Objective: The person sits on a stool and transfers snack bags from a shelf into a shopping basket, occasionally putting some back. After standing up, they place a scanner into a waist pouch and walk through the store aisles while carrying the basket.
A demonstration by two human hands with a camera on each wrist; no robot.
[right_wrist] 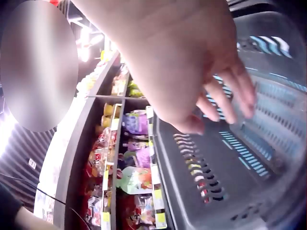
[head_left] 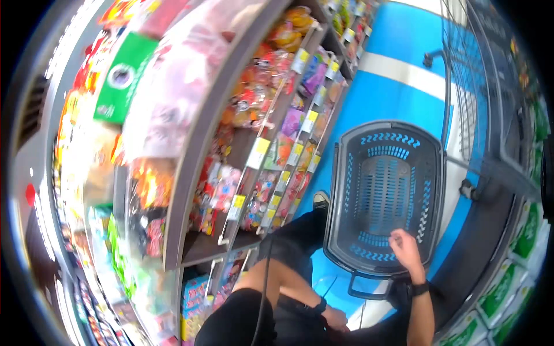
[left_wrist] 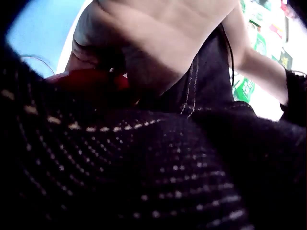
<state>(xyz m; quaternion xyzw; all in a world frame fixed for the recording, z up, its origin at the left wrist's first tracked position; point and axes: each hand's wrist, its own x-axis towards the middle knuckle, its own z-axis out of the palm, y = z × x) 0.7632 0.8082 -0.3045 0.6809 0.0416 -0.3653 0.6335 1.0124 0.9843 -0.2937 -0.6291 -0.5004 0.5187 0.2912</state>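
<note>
Over the near end of the dark grey basket [head_left: 385, 245], the right hand [head_left: 407, 254] hangs with loosely bent fingers and nothing in them. From the right wrist view, this hand [right_wrist: 192, 72] has its fingers spread a little above the slotted basket wall [right_wrist: 196, 167]; no item shows inside. Low in the head view, the left hand [head_left: 334, 319] is beside the dark clothing at the lap. The left wrist view has the left hand [left_wrist: 153, 38] against a blurred red thing [left_wrist: 91, 84]; its fingertips are hidden, and whether it grips the red thing cannot be told.
Shelves of bagged sweets with price tags [head_left: 261, 145] rise on the left. A wire cart [head_left: 467, 86] stands behind and right of the basket, on a blue and white floor [head_left: 398, 34]. Green and white packs [head_left: 499, 288] line the right edge. A shoe [head_left: 321, 199] is left of the basket.
</note>
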